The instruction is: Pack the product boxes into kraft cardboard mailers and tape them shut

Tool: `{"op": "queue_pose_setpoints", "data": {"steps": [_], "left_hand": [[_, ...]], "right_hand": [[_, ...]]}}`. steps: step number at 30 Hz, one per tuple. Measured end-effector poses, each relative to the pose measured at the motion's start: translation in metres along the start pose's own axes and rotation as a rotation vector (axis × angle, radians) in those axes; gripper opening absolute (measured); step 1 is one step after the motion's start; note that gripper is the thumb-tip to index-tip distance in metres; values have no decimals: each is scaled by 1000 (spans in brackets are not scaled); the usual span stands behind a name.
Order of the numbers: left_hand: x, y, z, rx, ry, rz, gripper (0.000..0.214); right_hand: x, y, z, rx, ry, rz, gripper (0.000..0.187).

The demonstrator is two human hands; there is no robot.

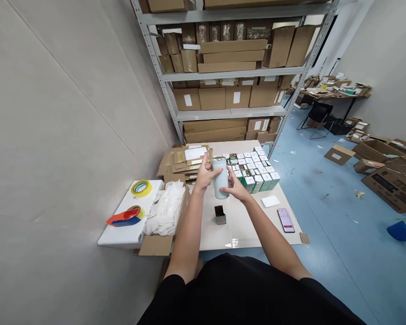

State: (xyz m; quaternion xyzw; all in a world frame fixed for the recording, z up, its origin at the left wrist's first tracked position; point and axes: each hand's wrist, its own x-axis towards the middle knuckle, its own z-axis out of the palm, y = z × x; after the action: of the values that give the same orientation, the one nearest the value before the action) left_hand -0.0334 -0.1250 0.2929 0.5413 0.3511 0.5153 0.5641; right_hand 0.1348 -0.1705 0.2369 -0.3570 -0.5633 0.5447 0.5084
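Note:
A pale blue tumbler [220, 183] with a metallic rim is held upright above the table [206, 239]. My left hand [205, 175] grips its left side, thumb across the front. From the right, my right hand [236, 187] closes on its lower part, with some fingers hidden behind it. Below the tumbler stands a small dark green carton [220, 216], its top uncovered. Several white-and-green boxes [257, 178] are packed in rows just beyond my right hand. Behind my left hand lies a pile of flattened cardboard and padded mailers [186, 160].
At left, a carton of white bags [165, 210] sits beside a yellow tape roll [141, 188] and an orange tape dispenser [125, 217]. A phone [286, 220] and white card [270, 201] lie at right. A metal shelf [230, 113] full of boxes rises behind the table.

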Motion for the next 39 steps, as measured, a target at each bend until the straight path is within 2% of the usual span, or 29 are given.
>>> {"op": "queue_pose_setpoints", "data": {"steps": [3, 6, 12, 17, 22, 26, 29, 32, 36, 39], "left_hand": [[-1, -4, 0, 3, 16, 11, 124], [0, -10, -1, 53, 44, 13, 131], [-5, -14, -3, 31, -14, 19, 128], [-7, -15, 0, 79, 33, 41, 129], [-5, -17, 2, 54, 5, 38, 131], [-6, -14, 3, 64, -29, 33, 132], [-7, -13, 4, 60, -10, 9, 133], [-7, -12, 4, 20, -10, -6, 125], [-5, -12, 3, 61, 40, 17, 121], [-4, -12, 3, 90, 96, 16, 124]], "right_hand": [[0, -1, 1, -4, 42, 28, 126], [1, 0, 2, -29, 104, 24, 130], [0, 3, 1, 1, 23, 37, 116], [-3, 6, 2, -56, 96, 17, 123], [-5, 9, 1, -40, 5, 10, 120], [-5, 10, -1, -96, 48, -3, 128], [-7, 10, -1, -89, 45, -19, 131], [-10, 8, 1, -57, 2, -15, 124], [-12, 6, 3, -161, 131, -4, 130], [-11, 5, 3, -155, 102, 18, 128]]}}
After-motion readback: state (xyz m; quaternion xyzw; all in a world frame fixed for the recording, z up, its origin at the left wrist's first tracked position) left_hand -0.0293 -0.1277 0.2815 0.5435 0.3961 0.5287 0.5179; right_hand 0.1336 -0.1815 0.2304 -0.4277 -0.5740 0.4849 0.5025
